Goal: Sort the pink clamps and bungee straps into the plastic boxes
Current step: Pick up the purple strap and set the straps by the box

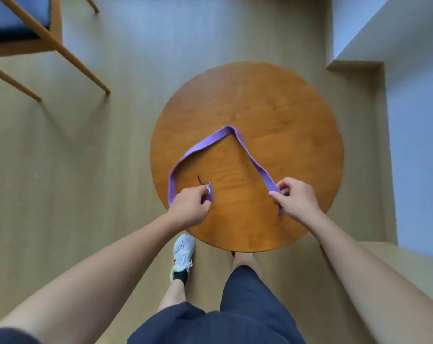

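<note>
Your left hand is gripping one end of a flat purple strap, with the fingers curled tightly around the band over the near-left part of a round wooden table. Your right hand is pinching the other end between thumb and bent fingers, and a short tail is hanging below the fist. Between the 2 hands the strap is rising into a soft, peaked arch across the tabletop. Its ribbon-like surface is looking matte and woven, and a thin pale-blue line is running along one edge. Whether the far peak is touching the wood cannot be told. A small pale tip is showing at the left-hand end, too blurred to make out. The tabletop is glowing a warm orange-brown, smooth and lightly glossy, with visible grain. It is standing on a pale, fine-textured floor. 1 light grey lace-up shoe is showing beside the table's near edge, above dark navy shorts. A slim-legged wooden chair with a blue seat pad is standing well apart at the upper left.
</note>
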The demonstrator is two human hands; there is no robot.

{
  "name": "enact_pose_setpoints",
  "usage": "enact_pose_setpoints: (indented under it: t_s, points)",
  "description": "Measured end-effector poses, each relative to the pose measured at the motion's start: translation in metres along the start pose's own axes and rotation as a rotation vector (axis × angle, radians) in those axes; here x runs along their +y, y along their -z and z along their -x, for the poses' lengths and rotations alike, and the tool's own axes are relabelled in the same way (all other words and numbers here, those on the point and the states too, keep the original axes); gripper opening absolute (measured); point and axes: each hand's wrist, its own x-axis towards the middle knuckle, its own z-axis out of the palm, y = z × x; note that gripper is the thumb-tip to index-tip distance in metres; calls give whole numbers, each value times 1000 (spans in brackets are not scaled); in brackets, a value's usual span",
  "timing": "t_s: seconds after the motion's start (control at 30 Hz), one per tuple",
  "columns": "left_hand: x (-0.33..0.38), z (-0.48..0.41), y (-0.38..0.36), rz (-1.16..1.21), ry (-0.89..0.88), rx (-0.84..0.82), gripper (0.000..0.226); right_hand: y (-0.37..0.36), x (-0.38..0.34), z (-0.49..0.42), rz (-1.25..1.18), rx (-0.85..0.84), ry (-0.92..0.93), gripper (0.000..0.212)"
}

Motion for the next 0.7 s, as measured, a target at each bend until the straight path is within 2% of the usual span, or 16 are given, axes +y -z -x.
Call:
enact_pose_setpoints:
  t_s: [0.07, 0.17, 0.27, 0.33, 0.43, 0.5, 0.67, 0.7]
  points:
    - [10, 31, 21, 307, -11, -28, 15, 9, -23, 27, -308, 4, -41, 20]
    - [23, 76, 60, 578, -148, -40, 23, 28, -62, 68, -680, -9, -1, 35]
    - [40, 113, 100, 742, -290, -30, 21, 56, -102, 107, -869, 68, 99, 9]
    - [52, 132, 126, 837, -374, -18, 20, 76, -122, 133, -961, 92, 165, 17]
    - [72, 155, 161, 879, -526, -2, 24, 106, -143, 179, -1040, 105, 360, 30]
    - [86, 172, 177, 882, -599, 4, 26, 121, -157, 212, -985, 173, 471, 37]
    - [126, 214, 183, 887, -737, -12, 28, 144, -182, 287, -860, 598, 499, 4]
    - [135, 225, 181, 908, -756, -39, 29, 147, -182, 299, -822, 703, 485, 6]
